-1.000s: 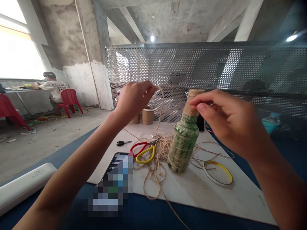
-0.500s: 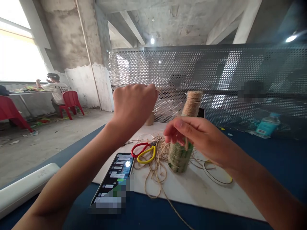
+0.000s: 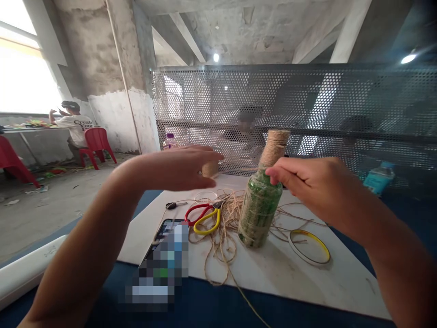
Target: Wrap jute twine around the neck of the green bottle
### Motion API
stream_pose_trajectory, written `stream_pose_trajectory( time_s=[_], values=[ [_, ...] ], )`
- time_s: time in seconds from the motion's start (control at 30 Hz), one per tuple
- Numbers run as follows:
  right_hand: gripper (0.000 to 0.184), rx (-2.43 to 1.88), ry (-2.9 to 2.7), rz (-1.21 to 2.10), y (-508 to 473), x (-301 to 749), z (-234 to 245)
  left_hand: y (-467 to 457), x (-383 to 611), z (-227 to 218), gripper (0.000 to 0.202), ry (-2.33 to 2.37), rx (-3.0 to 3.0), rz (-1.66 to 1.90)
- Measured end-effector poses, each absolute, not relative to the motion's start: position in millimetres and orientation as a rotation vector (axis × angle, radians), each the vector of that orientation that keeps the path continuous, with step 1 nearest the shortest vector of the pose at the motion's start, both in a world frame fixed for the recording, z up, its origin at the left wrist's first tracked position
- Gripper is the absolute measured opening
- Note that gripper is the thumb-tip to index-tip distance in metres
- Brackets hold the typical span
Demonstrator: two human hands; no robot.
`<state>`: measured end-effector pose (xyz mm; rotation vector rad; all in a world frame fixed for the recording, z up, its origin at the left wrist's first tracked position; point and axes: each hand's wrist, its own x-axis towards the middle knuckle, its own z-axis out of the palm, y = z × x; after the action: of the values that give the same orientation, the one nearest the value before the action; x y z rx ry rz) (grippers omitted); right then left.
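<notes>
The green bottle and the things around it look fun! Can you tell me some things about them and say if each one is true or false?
1. Twine is wrapped around the neck of the green bottle. True.
2. The bottle lies on its side. False: it stands upright on a white board.
3. The scissors have red and yellow handles. True.
4. The left hand is gripping the scissors. False: it is open in the air, away from them.
5. The right hand is nearer the bottle than the left hand. True.
</notes>
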<state>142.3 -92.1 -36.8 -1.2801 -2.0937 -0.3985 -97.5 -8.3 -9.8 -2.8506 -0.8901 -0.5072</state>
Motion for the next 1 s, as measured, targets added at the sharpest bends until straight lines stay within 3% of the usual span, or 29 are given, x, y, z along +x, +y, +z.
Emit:
stream_pose_trajectory(
  time_s=[0.07,0.27,0.4,0.57,0.7,0.77,0.87,1.0],
  values=[
    [0.038,-1.282,-2.173,-0.398,-91,140,-40,-23,-87,-13,0.048,-0.692,-3.089,-0.731],
    [0.031,-1.139,-2.262,-0.642,-90,137,-45,-43,-60,-22,0.031,-0.567,-3.588,-0.999],
    [0.03,-1.012,-2.328,-0.632,-89,141,-43,-28,-56,-24,0.013,-0.577,-3.492,-1.085],
    [0.027,-1.066,-2.271,-0.547,-90,145,-37,-7,-56,-22,0.02,-0.464,-3.409,-1.015],
    [0.021,-1.181,-1.851,-0.633,-85,150,-33,8,-51,-21,0.013,-0.429,-3.161,-1.168],
    [0.028,-1.221,-1.656,-0.588,-76,155,-34,16,-47,-22,0.011,-0.366,-3.069,-1.191],
    [0.055,-1.31,-1.624,-0.442,-61,166,-38,24,-41,-23,0.01,-0.263,-3.003,-1.169],
    [0.056,-1.38,-1.709,-0.104,-46,172,-41,31,-37,-27,0.012,-0.194,-2.979,-1.174]
  ],
)
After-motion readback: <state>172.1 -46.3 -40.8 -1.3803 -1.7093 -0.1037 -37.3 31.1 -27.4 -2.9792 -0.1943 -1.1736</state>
